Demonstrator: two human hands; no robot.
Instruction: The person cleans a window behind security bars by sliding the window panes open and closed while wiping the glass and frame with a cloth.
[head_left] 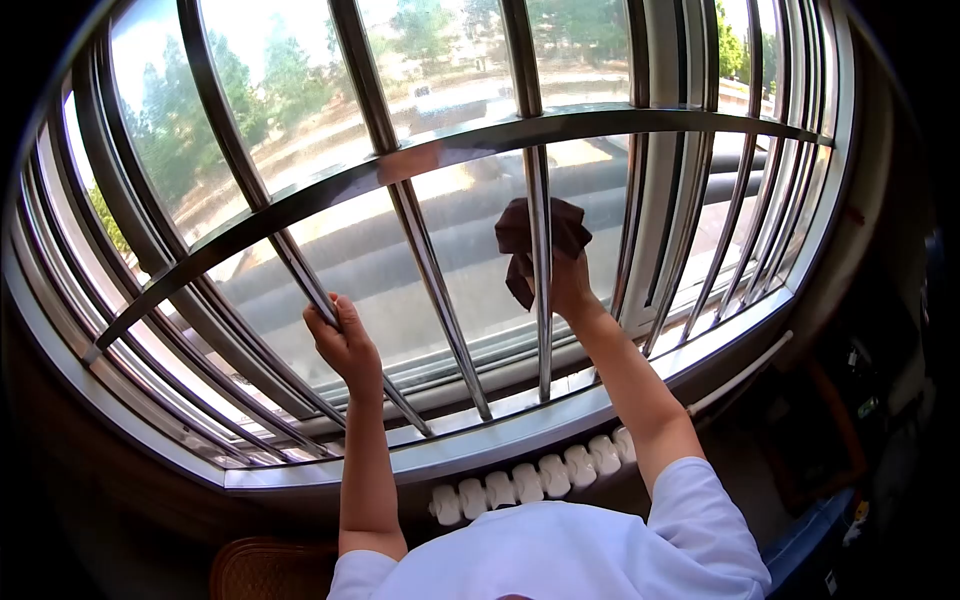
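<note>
The hands work below the flat metal crossbar [600,126]: the left hand [347,340] is closed around a shiny round bar [290,255], while the right hand [572,285], reaching between bars, holds a crumpled dark brown cloth [568,228] beneath the crossbar, before the smeared glass [460,250]. An upright bar [543,290] crosses in front of the cloth, partly hiding it. Farther below the crossbar sit a smooth ledge [430,460], a knobbly white radiator [555,477] and a brown, woven-looking chair [265,570].
</note>
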